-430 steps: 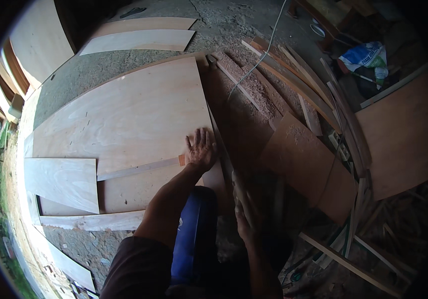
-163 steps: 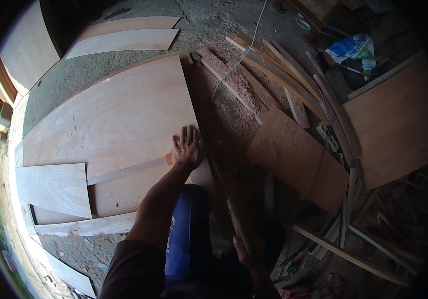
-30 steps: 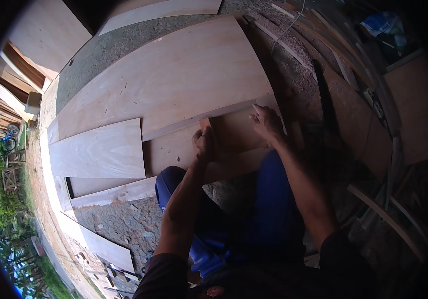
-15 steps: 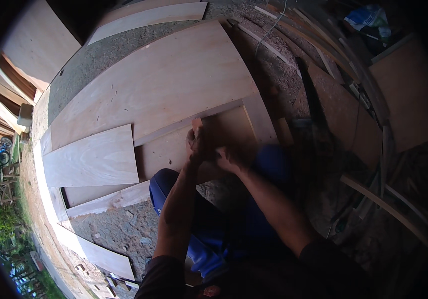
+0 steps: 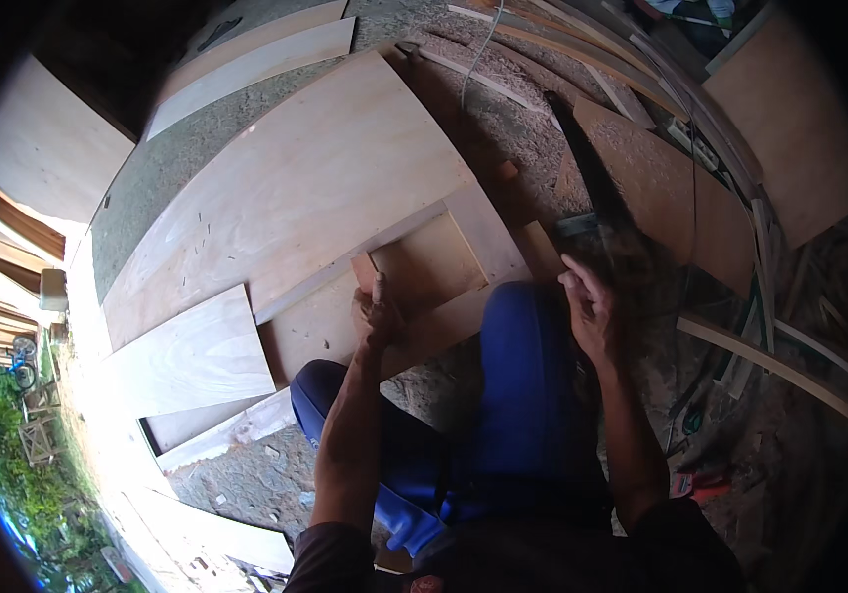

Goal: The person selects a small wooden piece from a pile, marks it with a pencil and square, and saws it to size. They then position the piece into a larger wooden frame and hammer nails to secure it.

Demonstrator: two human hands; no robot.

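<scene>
My left hand point(image 5: 377, 318) is closed around a small wooden block point(image 5: 365, 269), its thumb along the side. It rests over the recess of a wooden frame point(image 5: 424, 331), beside a long plywood sheet point(image 5: 296, 168). Off to the right, my right hand point(image 5: 592, 304) hangs beyond the frame's corner, above my right knee's outer side. Its fingers are curled with the tips close together; what they hold, if anything, is too small to make out. A smaller plywood piece point(image 5: 192, 351) lies across the frame's left part. Several small nail-like bits lie on the long sheet.
A dark handsaw point(image 5: 597, 178) lies beyond my right hand, near a plywood offcut point(image 5: 666, 198). Wood strips point(image 5: 775, 371) and a red object point(image 5: 703, 484) are at right. Sawdust covers the ground at the top. Plywood panels point(image 5: 48, 143) lean at left, with bright daylight beside them.
My right hand has moved away from beside my left hand, out to the right past the frame. My left hand still holds the wooden block. The view has shifted.
</scene>
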